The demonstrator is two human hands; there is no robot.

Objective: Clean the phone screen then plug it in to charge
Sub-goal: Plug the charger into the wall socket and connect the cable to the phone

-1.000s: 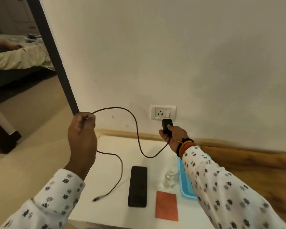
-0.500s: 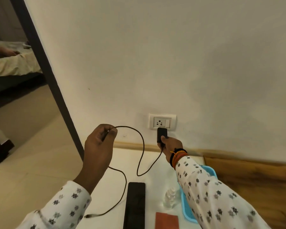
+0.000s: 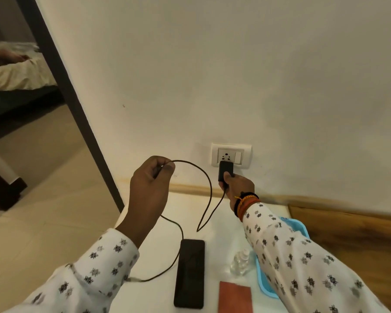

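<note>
A black phone [image 3: 190, 273] lies flat, screen up, on the white table [image 3: 158, 292]. My right hand [image 3: 236, 186] grips a black charger adapter [image 3: 224, 171] and holds it against the lower edge of the white wall socket [image 3: 231, 155]. My left hand [image 3: 150, 193] is raised left of the socket and pinches the black cable [image 3: 207, 177]. The cable loops from the adapter down to the table; its free plug end [image 3: 131, 279] lies beside my left sleeve, left of the phone.
A small clear spray bottle [image 3: 240, 260] stands right of the phone. An orange cloth [image 3: 235, 298] lies near the table's front. A light blue tray [image 3: 266, 283] sits under my right forearm. A dark door frame [image 3: 77, 109] stands left; wooden skirting [image 3: 339, 220] runs along the wall.
My right hand has lifted the adapter up to the socket. My left hand has moved right and closer to the wall with the cable. The camera has tilted nearer the wall.
</note>
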